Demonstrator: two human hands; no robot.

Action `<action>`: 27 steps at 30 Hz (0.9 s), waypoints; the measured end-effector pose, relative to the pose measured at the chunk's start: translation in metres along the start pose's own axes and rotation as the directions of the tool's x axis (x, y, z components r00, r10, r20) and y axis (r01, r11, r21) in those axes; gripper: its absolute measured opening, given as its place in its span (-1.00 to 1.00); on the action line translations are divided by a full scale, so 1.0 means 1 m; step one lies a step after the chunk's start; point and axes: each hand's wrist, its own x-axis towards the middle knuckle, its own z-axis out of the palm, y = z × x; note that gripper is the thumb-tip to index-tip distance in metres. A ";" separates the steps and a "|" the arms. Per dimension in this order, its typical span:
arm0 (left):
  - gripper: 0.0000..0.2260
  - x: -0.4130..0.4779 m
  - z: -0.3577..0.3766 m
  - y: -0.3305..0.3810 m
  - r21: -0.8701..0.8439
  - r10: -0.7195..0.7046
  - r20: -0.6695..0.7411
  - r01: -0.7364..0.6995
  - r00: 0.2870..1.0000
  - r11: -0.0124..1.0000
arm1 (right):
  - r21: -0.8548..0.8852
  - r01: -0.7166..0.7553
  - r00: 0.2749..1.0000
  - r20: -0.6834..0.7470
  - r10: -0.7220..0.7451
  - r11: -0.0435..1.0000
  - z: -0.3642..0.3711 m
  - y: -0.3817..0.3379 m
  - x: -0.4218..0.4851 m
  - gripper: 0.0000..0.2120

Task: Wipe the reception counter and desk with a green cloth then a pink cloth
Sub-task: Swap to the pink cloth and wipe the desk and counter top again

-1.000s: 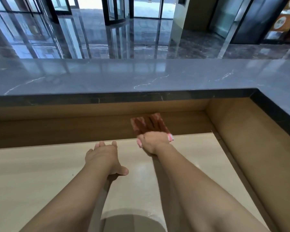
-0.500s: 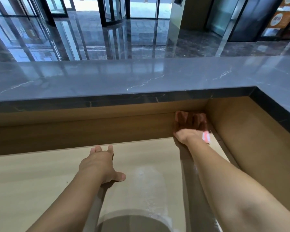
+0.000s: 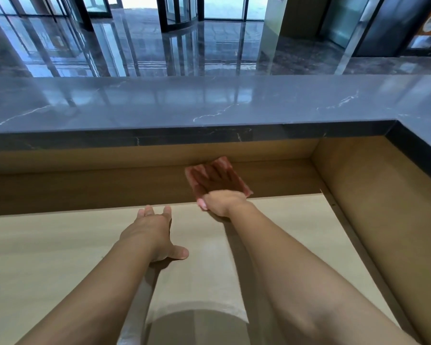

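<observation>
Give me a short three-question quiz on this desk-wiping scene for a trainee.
1. True or false: the right hand presses the pink cloth against the wooden panel behind the desk.
2. Where is the left hand? A: flat on the desk. B: raised in the air. C: gripping the cloth.
3. Short answer: is a green cloth in view?
Key: 1 true; 2 A; 3 no.
</observation>
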 end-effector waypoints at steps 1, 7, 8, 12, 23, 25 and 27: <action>0.07 0.000 0.000 0.000 0.000 0.000 0.002 0.000 1.000 1.000 | -0.146 0.034 0.996 -0.082 -0.046 0.989 -0.008 0.013 -0.005 -0.34; 0.06 0.000 0.006 -0.006 -0.005 0.020 -0.035 -0.020 0.999 1.000 | -0.298 -0.287 0.948 -0.228 0.224 0.911 -0.041 0.114 -0.037 -0.34; 0.06 -0.001 0.007 -0.007 -0.003 0.026 -0.045 -0.026 0.999 1.000 | -0.288 -0.335 0.928 -0.263 0.263 0.897 -0.046 0.126 -0.044 -0.36; 0.05 -0.002 0.009 -0.008 -0.003 0.039 -0.082 -0.039 0.996 0.999 | -0.246 -0.508 0.860 -0.210 0.466 0.826 -0.063 0.125 -0.078 -0.55; -0.15 -0.040 0.029 -0.021 -0.085 0.186 -0.344 -0.228 0.920 0.970 | -0.334 -0.144 0.984 -0.146 0.100 0.931 0.049 -0.038 -0.097 -0.45; -0.19 -0.050 0.031 -0.022 -0.027 0.211 -0.368 -0.237 0.906 0.971 | -0.340 0.002 0.997 -0.077 -0.030 0.940 0.062 -0.062 -0.105 -0.45; -0.19 -0.061 0.034 -0.022 -0.005 0.208 -0.357 -0.224 0.911 0.975 | -0.370 0.092 0.994 -0.023 -0.108 0.924 0.063 -0.066 -0.110 -0.43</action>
